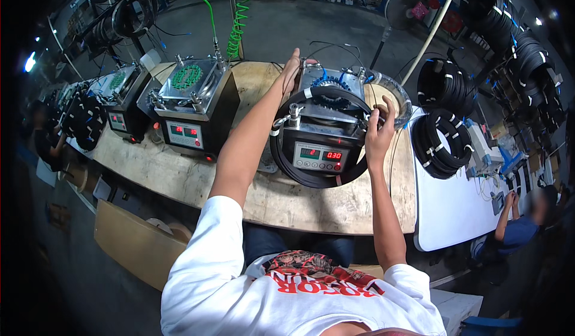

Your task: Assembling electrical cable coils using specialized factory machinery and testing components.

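A coil of black cable (287, 167) with white tape bands hangs tilted around the front of a boxy tabletop machine (311, 142). The machine has lit green and red digits and a ring of blue-tipped parts (331, 84) on top. At the coil's right side, my right hand (378, 137) has its fingers bent round the edge, close to a metal clamp. My left hand (291, 72) reaches to the machine's far left corner with fingers apart, partly hidden behind it. A thin black cable (335, 45) arcs up near that hand.
Two similar machines stand to the left, the nearer one (194, 105) with a green ring on top. Green spiral air hoses (238, 24) hang behind. On the right, a white table (440, 216) bears black coils (442, 144). A co-worker (518, 225) sits beyond it; another person is far left.
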A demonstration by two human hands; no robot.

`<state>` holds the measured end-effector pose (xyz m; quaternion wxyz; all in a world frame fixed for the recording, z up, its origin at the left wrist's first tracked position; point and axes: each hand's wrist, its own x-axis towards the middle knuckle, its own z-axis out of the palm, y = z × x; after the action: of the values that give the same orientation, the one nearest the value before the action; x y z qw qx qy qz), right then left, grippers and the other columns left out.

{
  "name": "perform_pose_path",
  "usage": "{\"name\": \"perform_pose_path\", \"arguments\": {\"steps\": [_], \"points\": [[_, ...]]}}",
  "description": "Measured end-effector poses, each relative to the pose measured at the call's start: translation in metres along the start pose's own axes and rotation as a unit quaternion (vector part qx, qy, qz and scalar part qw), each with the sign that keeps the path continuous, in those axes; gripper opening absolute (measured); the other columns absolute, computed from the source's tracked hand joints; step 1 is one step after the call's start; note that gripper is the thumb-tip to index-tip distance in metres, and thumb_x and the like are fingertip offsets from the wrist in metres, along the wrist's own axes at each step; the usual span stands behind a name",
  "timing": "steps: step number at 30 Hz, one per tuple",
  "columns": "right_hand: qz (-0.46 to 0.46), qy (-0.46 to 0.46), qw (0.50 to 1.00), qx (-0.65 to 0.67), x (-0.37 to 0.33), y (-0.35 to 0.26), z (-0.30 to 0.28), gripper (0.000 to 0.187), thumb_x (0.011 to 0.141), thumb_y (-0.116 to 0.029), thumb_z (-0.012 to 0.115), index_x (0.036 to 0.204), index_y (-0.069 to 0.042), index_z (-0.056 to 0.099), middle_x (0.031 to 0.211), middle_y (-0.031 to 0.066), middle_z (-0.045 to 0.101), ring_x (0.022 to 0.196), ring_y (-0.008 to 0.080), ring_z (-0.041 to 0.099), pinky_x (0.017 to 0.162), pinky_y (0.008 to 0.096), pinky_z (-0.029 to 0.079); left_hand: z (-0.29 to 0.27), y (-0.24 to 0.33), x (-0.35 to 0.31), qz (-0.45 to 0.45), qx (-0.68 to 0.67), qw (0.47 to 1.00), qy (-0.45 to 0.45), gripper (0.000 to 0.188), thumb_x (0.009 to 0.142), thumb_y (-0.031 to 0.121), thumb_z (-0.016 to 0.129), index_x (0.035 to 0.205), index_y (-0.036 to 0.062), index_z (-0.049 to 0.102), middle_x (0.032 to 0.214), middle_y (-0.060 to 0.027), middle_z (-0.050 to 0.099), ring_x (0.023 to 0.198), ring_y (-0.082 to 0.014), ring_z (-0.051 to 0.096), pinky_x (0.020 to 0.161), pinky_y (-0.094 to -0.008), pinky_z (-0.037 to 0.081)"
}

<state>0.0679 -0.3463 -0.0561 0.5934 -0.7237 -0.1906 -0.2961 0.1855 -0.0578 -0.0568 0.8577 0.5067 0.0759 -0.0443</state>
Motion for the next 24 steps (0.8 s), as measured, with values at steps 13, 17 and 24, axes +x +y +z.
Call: {"name": "perform_pose_path", "arguments": {"steps": [13,17,24], "points": [[0.009,0.011,1.0,0.022,-0.005,0.009,-0.003,0.036,0.096,0.002,0.044,0.13,0.001,0.054,0.102,0.0147,0.063,0.081,0.0175,0.056,0.077,0.0294,0.047,-0.021,-0.031,-0.121,0.342,0.185,0.902,0.188,0.043,0.108,0.037,0.04,0.113,0.0034,0.066,0.093,-0.0042,0.066,0.08,-0.013,0.06,0.07,-0.0272,0.047],[-0.011,0.03,0.999,0.037,-0.003,0.013,-0.005,0.041,0.09,0.005,0.042,0.129,0.003,0.055,0.103,0.015,0.063,0.088,0.0201,0.058,0.083,0.0302,0.047,0.004,-0.052,-0.199,0.438,0.424,0.756,0.238,0.033,0.106,0.025,0.046,0.102,0.0005,0.066,0.075,-0.0084,0.06,0.072,-0.0151,0.061,0.063,-0.0315,0.045],[0.001,0.04,0.999,0.03,-0.007,0.007,-0.002,0.045,0.085,0.008,0.039,0.127,0.004,0.056,0.105,0.015,0.061,0.094,0.0217,0.058,0.089,0.0319,0.047,0.007,-0.07,-0.224,0.513,0.6,0.582,0.194,0.013,0.094,0.005,0.061,0.107,0.0079,0.063,0.088,-0.012,0.06,0.077,-0.0322,0.064,0.066,-0.0409,0.051]]}}
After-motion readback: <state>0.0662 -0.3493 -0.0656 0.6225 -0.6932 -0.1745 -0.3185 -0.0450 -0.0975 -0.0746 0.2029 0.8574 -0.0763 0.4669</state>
